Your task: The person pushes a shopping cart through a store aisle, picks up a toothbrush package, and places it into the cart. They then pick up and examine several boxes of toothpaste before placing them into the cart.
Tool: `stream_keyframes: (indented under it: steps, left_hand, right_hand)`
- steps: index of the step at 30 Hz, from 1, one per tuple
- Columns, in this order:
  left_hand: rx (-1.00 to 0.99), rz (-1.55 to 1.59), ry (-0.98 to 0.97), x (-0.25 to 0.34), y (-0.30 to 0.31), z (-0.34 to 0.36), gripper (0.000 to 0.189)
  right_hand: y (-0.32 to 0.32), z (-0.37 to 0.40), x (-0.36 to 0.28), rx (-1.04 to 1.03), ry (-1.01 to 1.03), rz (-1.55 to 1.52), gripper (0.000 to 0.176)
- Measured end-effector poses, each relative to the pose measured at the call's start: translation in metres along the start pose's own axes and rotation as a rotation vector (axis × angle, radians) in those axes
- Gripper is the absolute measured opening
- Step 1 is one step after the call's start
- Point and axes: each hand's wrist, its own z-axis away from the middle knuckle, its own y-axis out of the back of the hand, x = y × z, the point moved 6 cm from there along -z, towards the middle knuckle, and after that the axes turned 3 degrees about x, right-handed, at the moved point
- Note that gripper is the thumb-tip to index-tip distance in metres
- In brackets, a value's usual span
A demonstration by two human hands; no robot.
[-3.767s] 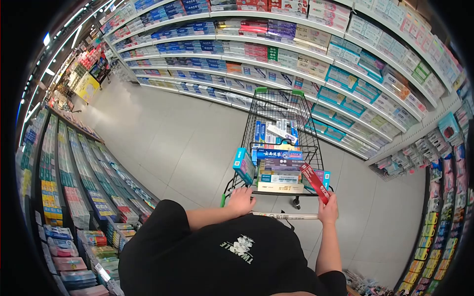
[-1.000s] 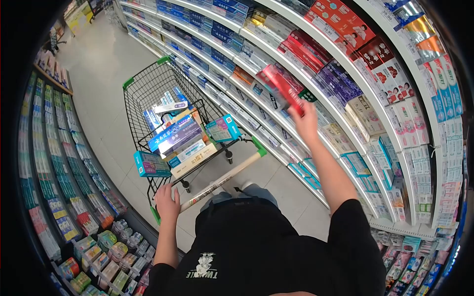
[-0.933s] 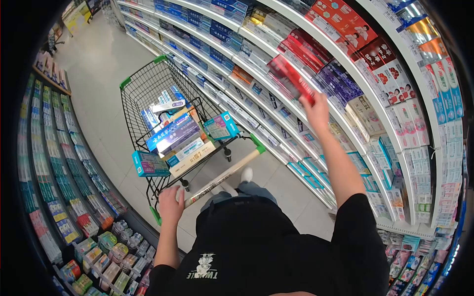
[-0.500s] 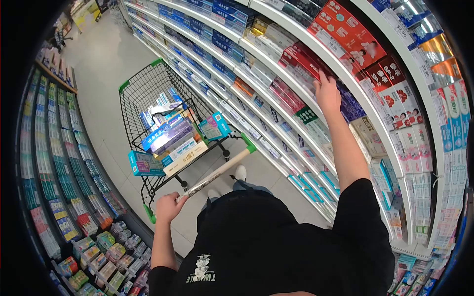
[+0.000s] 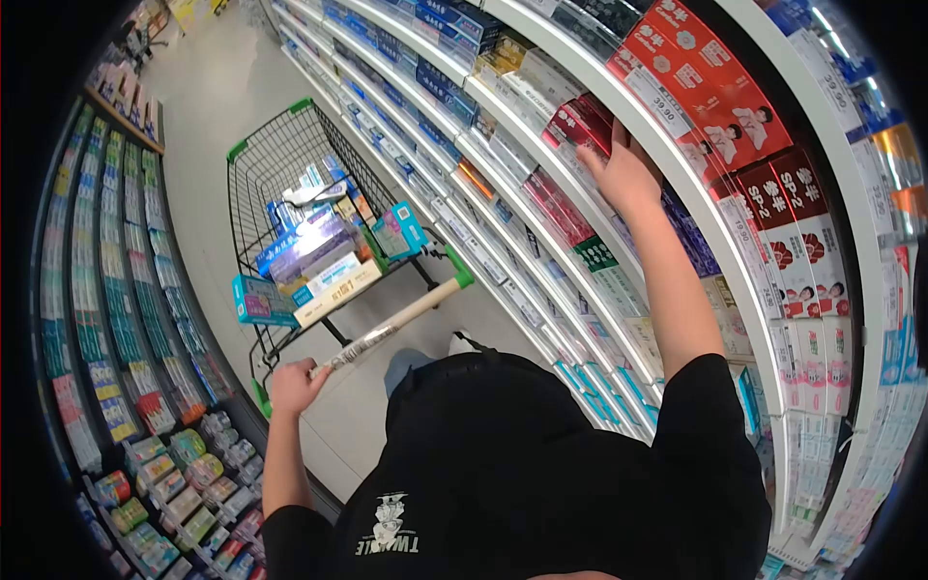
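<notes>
The left hand point(image 5: 298, 387) curls around the cart handle point(image 5: 396, 327). The right hand point(image 5: 626, 179), thumb spread, sits at red boxes point(image 5: 580, 126) on the shelf; its fingertips are hidden, so I can't tell whether it grips one. Above, a price tag point(image 5: 660, 100) reads 39.90; dark-red cartons point(image 5: 785, 188) read "SP-2".

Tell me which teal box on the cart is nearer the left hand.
The left teal box, beyond the left hand at the cart handle; the right teal box sits farther off.
</notes>
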Motion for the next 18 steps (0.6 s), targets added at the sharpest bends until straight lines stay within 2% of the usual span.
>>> stream_keyframes:
  steps: [3,8,11,14,15,17,18]
  left_hand:
    - [0.020,-0.024,0.006,0.004,-0.001,-0.005,0.055]
    - [0.022,-0.034,0.026,0.014,0.000,-0.023,0.058]
    - [0.017,-0.023,0.020,0.015,-0.002,-0.027,0.060]
    - [0.013,-0.026,0.020,0.016,-0.003,-0.029,0.064]
    - [-0.015,-0.024,0.046,0.019,-0.001,-0.029,0.065]
    - [-0.018,-0.015,0.090,0.024,0.005,-0.029,0.067]
    - [-0.007,0.013,0.111,0.025,0.006,-0.027,0.068]
  right_hand:
    - [-0.017,-0.020,0.012,-0.242,-0.015,-0.046,0.096]
    - [-0.037,-0.024,0.023,-0.064,0.078,-0.018,0.078]
    - [-0.043,-0.026,0.027,-0.072,0.074,0.021,0.077]
    - [-0.049,-0.029,0.028,-0.095,0.128,-0.109,0.076]
    - [-0.035,-0.021,0.016,-0.086,0.033,-0.166,0.077]
    - [-0.017,-0.007,-0.008,0.085,0.161,-0.062,0.067]
    - [-0.011,0.005,-0.028,0.208,0.339,-0.107,0.058]
